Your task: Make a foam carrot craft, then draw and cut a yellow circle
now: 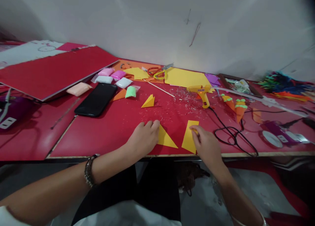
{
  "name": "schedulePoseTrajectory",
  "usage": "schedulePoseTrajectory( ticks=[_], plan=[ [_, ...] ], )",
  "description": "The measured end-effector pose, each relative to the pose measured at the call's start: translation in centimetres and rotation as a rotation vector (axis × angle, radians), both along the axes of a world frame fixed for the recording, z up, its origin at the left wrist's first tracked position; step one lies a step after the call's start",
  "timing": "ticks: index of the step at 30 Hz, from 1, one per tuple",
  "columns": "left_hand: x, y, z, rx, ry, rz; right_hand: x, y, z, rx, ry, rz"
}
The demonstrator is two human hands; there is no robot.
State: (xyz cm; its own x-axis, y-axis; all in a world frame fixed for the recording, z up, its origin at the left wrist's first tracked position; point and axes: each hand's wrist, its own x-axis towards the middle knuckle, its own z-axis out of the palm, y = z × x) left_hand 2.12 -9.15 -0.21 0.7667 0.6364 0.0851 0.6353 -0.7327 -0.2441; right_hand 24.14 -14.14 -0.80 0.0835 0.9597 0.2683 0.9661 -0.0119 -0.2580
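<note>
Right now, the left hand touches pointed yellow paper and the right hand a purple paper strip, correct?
Not quite: the head view shows the right hand touching a yellow paper strip, not purple. The left hand does touch pointed yellow paper.

Yellow triangle [166, 138] partly behind left hand [144, 137]; blurry, probable pipe cleaners [286, 84]

Red table [118, 134], with a pale front edge [98, 156] and a seam [62, 134] at left. Near the front lie a yellow triangle [167, 139] and, to its right, a yellow strip [189, 135]; behind the triangle, a folded yellow piece [148, 102]. Left of centre: a black phone [97, 99] beside plastic packets [131, 92] (pink, white, peach and green). Right of centre: a yellow glue gun [202, 94] among fine scraps [188, 104], its black cord [219, 117] looped toward the front, and two orange cones [240, 113] with green tops. Far right: a heap of coloured strands [283, 83].
</note>
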Motion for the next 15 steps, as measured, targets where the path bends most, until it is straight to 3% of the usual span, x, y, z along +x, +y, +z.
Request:
schedulePoseTrajectory(
  ticks=[4, 9, 11, 15],
  plan=[
    [-0.5, 0.6, 0.5, -0.143, -0.152, 0.011, -1.3, 0.8, 1.8, 0.176, 0.328, 0.056],
    [-0.7, 0.6, 3.0, -0.556, -0.772, 0.039, -5.7, 2.4, 3.3, 0.23, 0.756, 0.166],
    [-0.4, 0.5, 3.3, -0.679, -0.977, 0.078, -7.5, 3.2, 3.4, 0.249, 0.838, 0.235],
    [-0.3, 1.3, 2.2, -0.8, -1.152, 0.116, -9.2, 4.3, 3.0, 0.29, 0.8, 0.282]
  ],
)
